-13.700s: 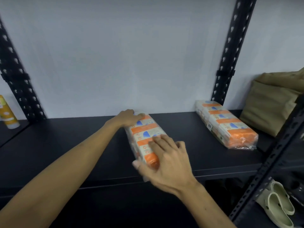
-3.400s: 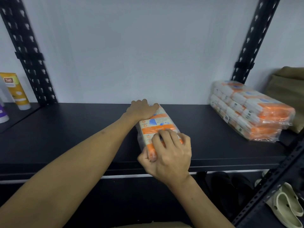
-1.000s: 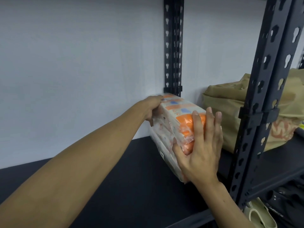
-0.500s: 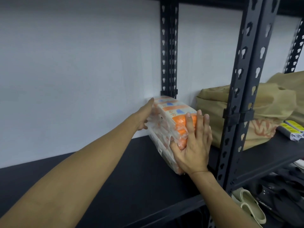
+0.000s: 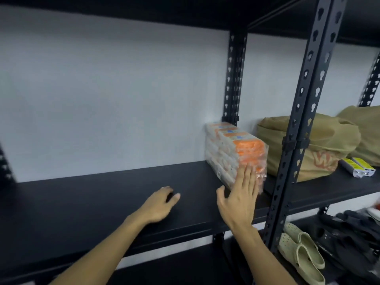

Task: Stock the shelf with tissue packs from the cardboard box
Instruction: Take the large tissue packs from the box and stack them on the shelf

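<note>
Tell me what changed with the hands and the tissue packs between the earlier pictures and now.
The left hand let go of the tissue packs and dropped back over the shelf, fingers loosely curled, holding nothing. The right hand eased off too, its straight fingers now only at the stack's front end. The stack, grown from one pack to several over the sequence, stays at the right end by the rear upright.

Left hand [image 5: 159, 205] now off the tissue packs [image 5: 236, 153], fingers loosely curled above the shelf [image 5: 92, 202]; right hand [image 5: 239, 194] drawn back, fingers straight.
</note>
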{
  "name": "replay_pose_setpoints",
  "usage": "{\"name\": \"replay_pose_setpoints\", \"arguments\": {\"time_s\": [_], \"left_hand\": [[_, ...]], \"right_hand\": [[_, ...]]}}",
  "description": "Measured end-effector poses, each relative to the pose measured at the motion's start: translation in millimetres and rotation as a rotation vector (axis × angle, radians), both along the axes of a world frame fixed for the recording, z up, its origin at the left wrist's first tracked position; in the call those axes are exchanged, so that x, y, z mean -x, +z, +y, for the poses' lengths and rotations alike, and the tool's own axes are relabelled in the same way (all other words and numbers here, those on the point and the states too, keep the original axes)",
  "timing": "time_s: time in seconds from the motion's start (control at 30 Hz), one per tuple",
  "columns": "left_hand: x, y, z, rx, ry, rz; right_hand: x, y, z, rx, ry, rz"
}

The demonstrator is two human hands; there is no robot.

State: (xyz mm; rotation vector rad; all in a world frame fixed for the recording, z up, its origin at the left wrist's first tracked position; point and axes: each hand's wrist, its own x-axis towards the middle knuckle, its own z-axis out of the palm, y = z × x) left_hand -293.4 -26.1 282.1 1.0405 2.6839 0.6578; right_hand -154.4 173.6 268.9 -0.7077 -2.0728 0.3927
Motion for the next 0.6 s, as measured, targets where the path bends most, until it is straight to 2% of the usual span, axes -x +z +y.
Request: {"name": "replay_pose_setpoints", "arguments": {"time_s": [0.1,0.2,0.27,0.4,0.6], "left_hand": [[-18.7,-22.9,-48.5,0.073,0.036,0.192],[-47.1,-40.8,-82.4,0.094,0.093,0.356],[-65.8,-53.5,-98.1,0.100,0.144,0.485],[-85.8,-74.4,-114.9,0.026,0.193,0.577],[-114.2,-99.5,-140.3,-0.077,0.132,0.636]], "right_hand": [[2.3,-20.1,-38.9,0.106,0.059,-0.185],[7.2,-30.8,-73.7,0.085,0.143,-0.409],[8.0,-32.5,-92.5,0.058,0.165,-0.453],[-4.4,-47.4,-125.9,-0.028,0.188,-0.419],[-32.0,-73.2,-156.9,-0.066,0.193,-0.198]]}}
